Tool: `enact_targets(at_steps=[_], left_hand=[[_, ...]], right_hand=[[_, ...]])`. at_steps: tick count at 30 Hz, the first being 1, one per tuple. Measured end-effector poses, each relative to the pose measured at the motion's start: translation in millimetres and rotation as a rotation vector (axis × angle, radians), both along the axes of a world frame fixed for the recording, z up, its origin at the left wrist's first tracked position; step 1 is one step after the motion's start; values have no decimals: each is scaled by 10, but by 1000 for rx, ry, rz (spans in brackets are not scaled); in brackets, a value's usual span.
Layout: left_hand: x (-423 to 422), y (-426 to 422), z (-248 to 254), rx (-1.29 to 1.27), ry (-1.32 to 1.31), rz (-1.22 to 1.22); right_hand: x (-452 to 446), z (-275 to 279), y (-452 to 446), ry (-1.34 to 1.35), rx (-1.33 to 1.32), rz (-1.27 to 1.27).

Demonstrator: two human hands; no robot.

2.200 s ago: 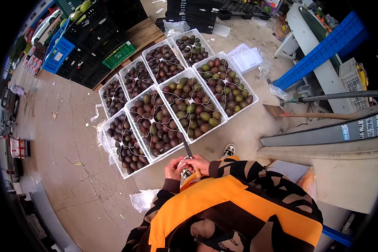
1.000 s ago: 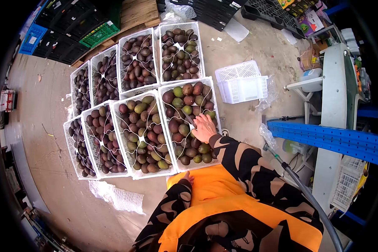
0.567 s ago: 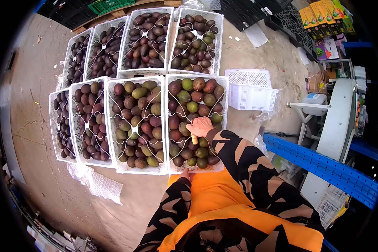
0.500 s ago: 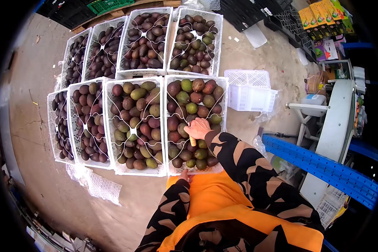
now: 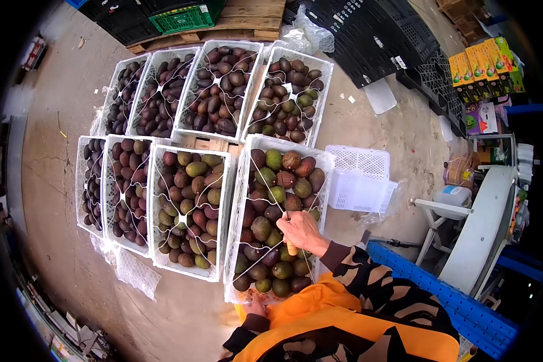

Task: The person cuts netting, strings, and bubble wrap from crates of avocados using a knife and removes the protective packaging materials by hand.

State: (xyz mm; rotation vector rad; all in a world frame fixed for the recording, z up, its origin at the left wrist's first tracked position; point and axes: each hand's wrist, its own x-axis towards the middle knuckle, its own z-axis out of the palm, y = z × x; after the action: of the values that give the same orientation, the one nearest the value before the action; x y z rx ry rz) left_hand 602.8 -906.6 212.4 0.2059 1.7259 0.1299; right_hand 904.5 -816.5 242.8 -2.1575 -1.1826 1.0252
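Closer to the camera than a moment ago, the white perforated plastic crate at the front row's right end now juts past its white plastic neighbour crate, a gap between them. It holds green and reddish-brown oval fruits, with white cord netting across both crates. Over the fruits, the right hand is curled around a tan wooden-handled knife; the left hand is at the near rim, its fingers too hidden to tell whether they grip.
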Motion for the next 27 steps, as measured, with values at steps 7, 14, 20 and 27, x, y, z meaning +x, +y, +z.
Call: enact_targets(at_steps=[7,14,20,27], left_hand=[[1027,588,-285,112,-129,28],[2671,2009,-916,218,-309,-104],[3331,3069,-1912,336,-240,-296],[3234,3196,-1795,387,-156,-399]], right_hand=[[1015,444,716,-60,95,-112],[2427,71,1885,-392,84,-79],[3069,-1069,2559,-417,2,-44],[2864,-1450,2481,-485,202,-120]])
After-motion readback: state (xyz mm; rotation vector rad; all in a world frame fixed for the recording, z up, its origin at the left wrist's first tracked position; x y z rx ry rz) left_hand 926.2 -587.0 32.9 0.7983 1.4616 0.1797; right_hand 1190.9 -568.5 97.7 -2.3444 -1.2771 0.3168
